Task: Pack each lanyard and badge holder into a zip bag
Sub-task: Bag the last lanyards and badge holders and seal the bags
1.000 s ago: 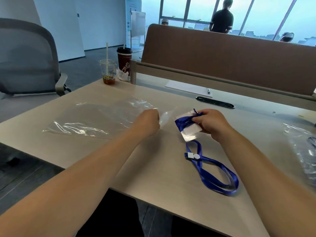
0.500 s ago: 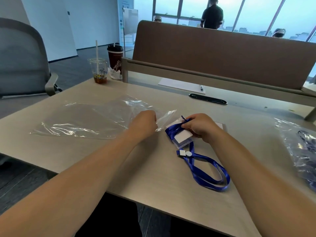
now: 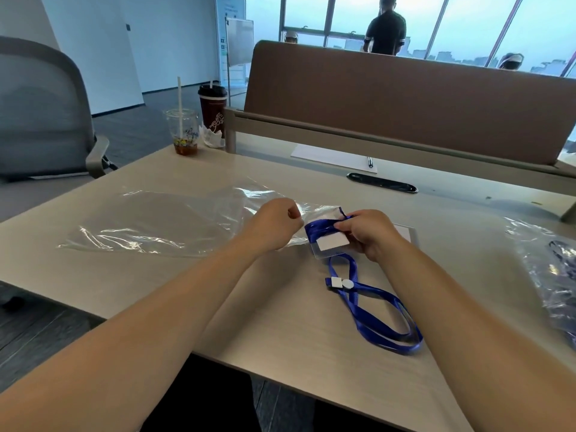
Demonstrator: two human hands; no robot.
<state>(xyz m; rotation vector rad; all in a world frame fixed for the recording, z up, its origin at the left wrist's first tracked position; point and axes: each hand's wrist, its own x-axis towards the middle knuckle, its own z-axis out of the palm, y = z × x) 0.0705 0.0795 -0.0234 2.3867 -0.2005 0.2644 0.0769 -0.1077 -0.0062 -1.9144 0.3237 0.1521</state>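
Note:
A clear zip bag (image 3: 174, 219) lies flat on the beige table (image 3: 280, 322), its mouth towards the middle. My left hand (image 3: 274, 224) pinches the bag's mouth edge. My right hand (image 3: 371, 233) grips a clear badge holder (image 3: 332, 244) with a white card, together with bunched blue lanyard (image 3: 374, 319) strap, right at the bag's mouth. The rest of the lanyard trails in a loop on the table towards me, with a white clasp on it.
A second badge holder (image 3: 405, 233) lies flat behind my right hand. Filled bags (image 3: 548, 269) sit at the right edge. Two drink cups (image 3: 199, 120) stand at the far left corner. A brown divider (image 3: 405, 98) backs the desk; a grey chair (image 3: 40, 113) is at left.
My right hand has brought the badge holder and lanyard leftwards, up to the bag's mouth. My left hand keeps its pinch on the bag edge.

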